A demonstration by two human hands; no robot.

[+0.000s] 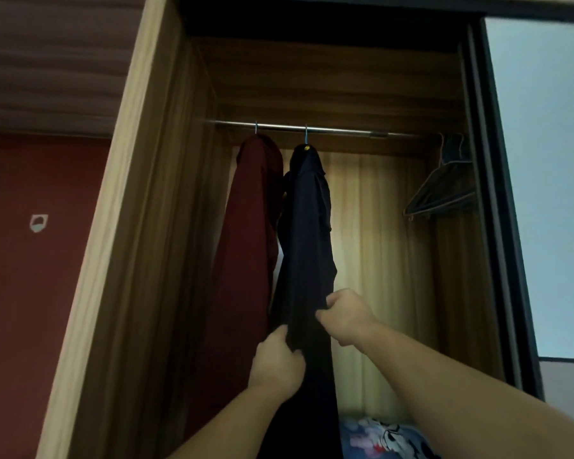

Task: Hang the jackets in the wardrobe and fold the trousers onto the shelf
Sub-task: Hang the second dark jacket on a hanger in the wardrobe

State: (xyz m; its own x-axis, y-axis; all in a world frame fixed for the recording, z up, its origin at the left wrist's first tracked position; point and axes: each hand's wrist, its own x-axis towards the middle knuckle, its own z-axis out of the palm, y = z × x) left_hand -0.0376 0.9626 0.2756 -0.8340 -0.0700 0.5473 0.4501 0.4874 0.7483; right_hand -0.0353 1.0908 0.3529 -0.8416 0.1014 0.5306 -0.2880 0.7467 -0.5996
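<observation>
Hanging from the metal rail [312,128] inside the open wardrobe [140,226], the dark navy jacket [307,233] drops straight down on a blue-hooked hanger [306,135], roughly in the middle of the rail's length. Both hands hold its lower part: the left hand [275,366] has its fingers curled into the fabric at the jacket's left edge, and the right hand [347,318], a little higher, pinches the cloth at the right edge between thumb and bent fingers. Just beside the navy jacket, to its left and touching it along part of its length, hangs a dark red jacket [252,226] on its own hook, close to the wardrobe's left wall. Well apart at the far right end of the rail, a bunch of bare wire hangers [444,187] hangs tilted against the right side. Behind the clothes the wardrobe's back panel shows pale, striped wood. At the bottom, to the right of the navy jacket, lies some blue patterned fabric [378,435]; what it is cannot be told. Left of the wardrobe stands a red wall [30,293].
</observation>
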